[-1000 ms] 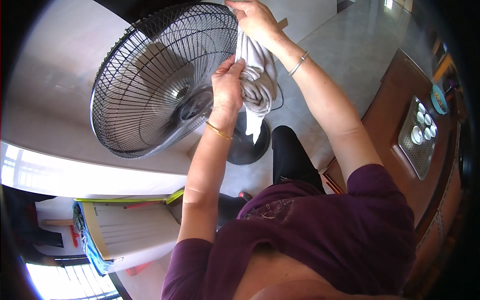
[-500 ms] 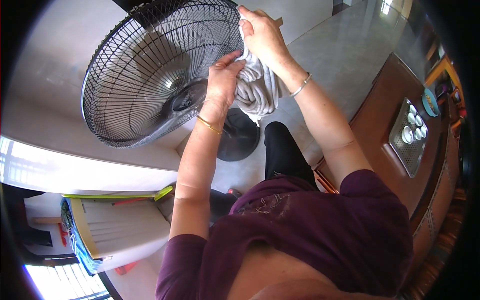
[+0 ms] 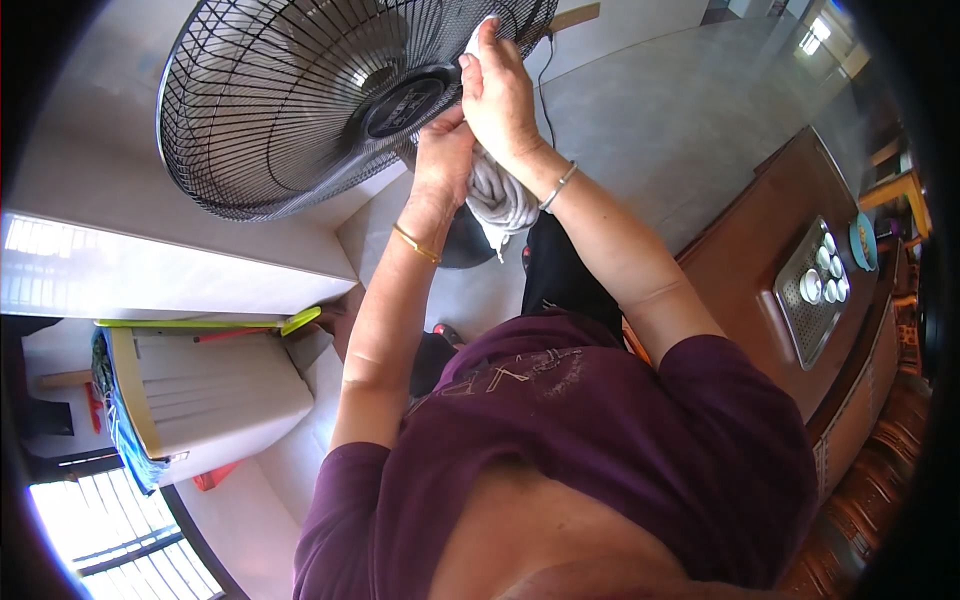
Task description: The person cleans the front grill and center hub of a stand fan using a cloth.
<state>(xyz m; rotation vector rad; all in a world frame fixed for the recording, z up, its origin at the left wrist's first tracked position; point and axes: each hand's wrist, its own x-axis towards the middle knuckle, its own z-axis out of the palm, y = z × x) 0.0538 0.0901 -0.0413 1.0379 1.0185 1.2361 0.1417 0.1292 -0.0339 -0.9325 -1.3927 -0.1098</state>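
Note:
A black pedestal fan (image 3: 285, 125) stands in front of me, its round wire grille tilted toward the upper left. My right hand (image 3: 500, 100) is closed on a pale grey-white cloth (image 3: 500, 198), pressing a bit of it against the right side of the grille. Just below and to the left, my left hand (image 3: 443, 160) is closed on the same cloth, its fingertips partly hidden behind the right hand. The bunched, folded rest of the cloth dangles under both hands, in front of the fan's dark base (image 3: 470, 245).
To the right is a brown table (image 3: 735, 240) bearing a metal tray (image 3: 812, 325) with several small white cups, beside a blue bowl (image 3: 863, 240). At the left stands a pale bin-like box (image 3: 215, 390) below a white ledge (image 3: 180, 280). A black cord (image 3: 545, 90) runs behind the fan.
The view has shifted, and the fan sits higher in it. My hands have come closer together, the right one now over the grille's front rather than its rim, still with the cloth.

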